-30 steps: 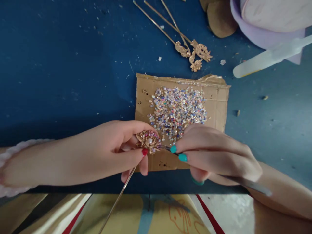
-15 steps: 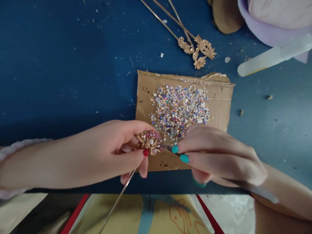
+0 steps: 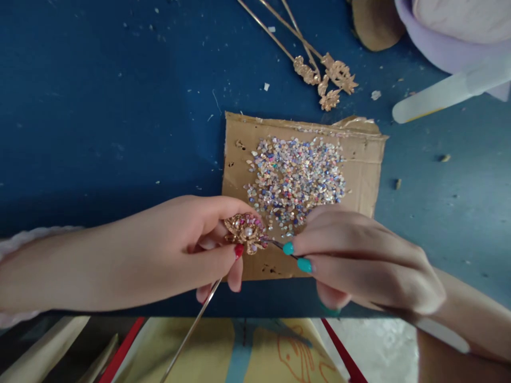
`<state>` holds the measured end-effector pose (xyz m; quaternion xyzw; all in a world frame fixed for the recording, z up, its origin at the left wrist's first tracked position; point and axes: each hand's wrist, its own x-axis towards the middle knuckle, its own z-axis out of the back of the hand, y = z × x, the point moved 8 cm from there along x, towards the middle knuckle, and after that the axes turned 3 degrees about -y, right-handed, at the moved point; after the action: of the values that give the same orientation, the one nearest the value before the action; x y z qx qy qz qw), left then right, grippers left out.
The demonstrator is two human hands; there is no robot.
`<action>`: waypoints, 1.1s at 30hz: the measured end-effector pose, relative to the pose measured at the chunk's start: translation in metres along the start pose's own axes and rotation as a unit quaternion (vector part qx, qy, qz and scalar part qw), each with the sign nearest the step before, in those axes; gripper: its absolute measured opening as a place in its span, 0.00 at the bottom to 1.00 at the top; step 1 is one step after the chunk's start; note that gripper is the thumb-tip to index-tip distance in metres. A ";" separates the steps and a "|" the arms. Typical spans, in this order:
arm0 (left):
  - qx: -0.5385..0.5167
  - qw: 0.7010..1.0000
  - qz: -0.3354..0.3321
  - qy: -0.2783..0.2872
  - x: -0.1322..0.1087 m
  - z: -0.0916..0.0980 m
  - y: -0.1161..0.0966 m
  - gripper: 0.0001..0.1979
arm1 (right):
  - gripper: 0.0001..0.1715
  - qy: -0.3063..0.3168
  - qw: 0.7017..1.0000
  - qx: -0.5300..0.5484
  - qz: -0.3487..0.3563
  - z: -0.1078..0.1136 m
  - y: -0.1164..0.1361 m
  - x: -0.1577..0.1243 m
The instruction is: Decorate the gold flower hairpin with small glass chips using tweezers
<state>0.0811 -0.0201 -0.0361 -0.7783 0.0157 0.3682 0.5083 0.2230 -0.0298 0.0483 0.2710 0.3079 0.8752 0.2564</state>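
Note:
My left hand (image 3: 191, 247) pinches a gold flower-headed hairpin (image 3: 244, 232) studded with small stones and a pearl; its long metal stem (image 3: 191, 329) runs down past the table edge. My right hand (image 3: 359, 258), with teal nails, grips a thin metal tool (image 3: 279, 246) whose tip touches the flower's right side. Both hands hover over the near edge of a cardboard piece (image 3: 365, 165) that carries a heap of several tiny coloured rhinestones (image 3: 297, 175).
A blue table (image 3: 99, 106) lies beneath. Several bare gold hairpins (image 3: 325, 80) rest at the back. A translucent white tube (image 3: 447, 90), a lilac object (image 3: 435, 53) and a brown piece (image 3: 375, 24) sit at the back right. Patterned yellow fabric (image 3: 247, 351) shows below the table edge.
The view has drifted slightly, so the cardboard and pins appear a little to the right. My right hand has eased a touch right and down; the tool tip stays at the flower.

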 end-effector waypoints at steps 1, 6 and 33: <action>0.001 1.000 -0.001 0.000 0.000 0.000 0.000 0.15 | 0.10 -0.001 1.000 -0.007 -0.003 0.000 0.000 0.000; 0.000 1.000 -0.005 0.008 -0.002 -0.001 0.002 0.21 | 0.07 0.008 1.000 -0.009 -0.001 0.000 0.001 0.001; -0.025 1.000 -0.006 0.008 -0.001 -0.001 0.001 0.18 | 0.08 0.014 1.000 -0.018 0.002 -0.003 0.003 0.000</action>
<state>0.0811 -0.0217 -0.0361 -0.7937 0.0058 0.3589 0.4911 0.2208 -0.0331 0.0484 0.2547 0.2947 0.8850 0.2549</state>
